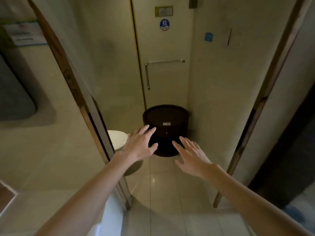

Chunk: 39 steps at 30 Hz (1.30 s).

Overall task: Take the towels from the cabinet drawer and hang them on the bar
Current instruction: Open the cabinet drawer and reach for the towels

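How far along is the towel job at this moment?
Nothing looks done: the bar is bare, the drawer of the dark round cabinet looks closed, and no towels are in sight. In hand: the left hand and right hand reach toward the cabinet, fingers straight, holding nothing. Left: open the drawer, take out the towels, hang them.

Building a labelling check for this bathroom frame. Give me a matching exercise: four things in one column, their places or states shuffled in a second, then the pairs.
Things
1. dark round wooden cabinet
2. L-shaped chrome bar
3. white toilet
4. round blue sticker

Places or states
A. high on the glass door, above the bar
B. on the tiled floor, at the foot of the door
C. fixed to the door, no towel on it
D. left of the cabinet, partly hidden by the door frame

Pairs: 1-B, 2-C, 3-D, 4-A
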Each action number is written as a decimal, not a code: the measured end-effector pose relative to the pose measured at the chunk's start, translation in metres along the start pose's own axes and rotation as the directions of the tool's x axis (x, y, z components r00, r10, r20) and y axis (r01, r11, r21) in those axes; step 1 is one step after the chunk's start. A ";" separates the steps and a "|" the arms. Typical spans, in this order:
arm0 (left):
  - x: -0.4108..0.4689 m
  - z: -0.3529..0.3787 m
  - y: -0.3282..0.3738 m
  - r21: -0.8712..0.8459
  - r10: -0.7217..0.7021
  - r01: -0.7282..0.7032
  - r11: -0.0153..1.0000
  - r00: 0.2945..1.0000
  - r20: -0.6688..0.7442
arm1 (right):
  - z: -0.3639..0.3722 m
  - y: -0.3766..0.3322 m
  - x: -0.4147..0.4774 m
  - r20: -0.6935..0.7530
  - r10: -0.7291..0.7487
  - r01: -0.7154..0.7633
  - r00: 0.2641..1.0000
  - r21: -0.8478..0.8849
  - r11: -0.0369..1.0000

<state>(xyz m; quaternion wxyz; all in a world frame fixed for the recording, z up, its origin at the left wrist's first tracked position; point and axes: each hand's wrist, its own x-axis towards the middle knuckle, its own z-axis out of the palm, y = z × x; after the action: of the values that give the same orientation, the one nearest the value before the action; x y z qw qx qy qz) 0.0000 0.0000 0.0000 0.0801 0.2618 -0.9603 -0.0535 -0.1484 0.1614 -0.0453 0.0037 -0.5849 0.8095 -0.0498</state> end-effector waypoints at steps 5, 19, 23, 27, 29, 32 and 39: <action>0.065 0.006 -0.024 -0.006 -0.035 0.035 0.999 0.999 0.013 | 0.015 0.027 0.069 0.012 -0.002 0.002 1.000 0.004 1.000; 0.181 0.034 -0.114 -0.031 -0.091 0.094 0.995 0.992 0.083 | 0.049 0.039 0.232 0.149 0.030 -0.028 0.988 -0.015 0.999; 0.218 0.043 -0.142 -0.054 -0.073 0.077 0.996 0.995 0.071 | 0.052 0.038 0.271 0.128 0.045 -0.044 0.991 -0.012 0.999; 0.251 0.053 -0.161 -0.066 -0.078 0.084 0.994 0.992 0.096 | 0.057 0.043 0.300 0.153 0.070 -0.070 0.986 -0.006 0.998; 0.264 0.059 -0.166 -0.081 -0.078 0.087 0.993 0.990 0.113 | 0.061 0.047 0.313 0.172 0.076 -0.077 0.982 -0.001 0.997; 0.287 0.071 -0.173 -0.084 -0.071 0.082 0.993 0.989 0.130 | 0.068 0.054 0.330 0.189 0.094 -0.097 0.978 0.011 0.995; 0.351 0.096 -0.181 -0.097 -0.049 0.064 0.993 0.988 0.149 | 0.078 0.088 0.372 0.206 0.103 -0.114 0.973 0.041 0.993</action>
<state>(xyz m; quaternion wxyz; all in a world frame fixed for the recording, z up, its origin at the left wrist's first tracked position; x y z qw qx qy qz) -0.2261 -0.3284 -0.0765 0.0209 0.2801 -0.9518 -0.1236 -0.3441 -0.1697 -0.1107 0.1043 -0.5417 0.8340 -0.0106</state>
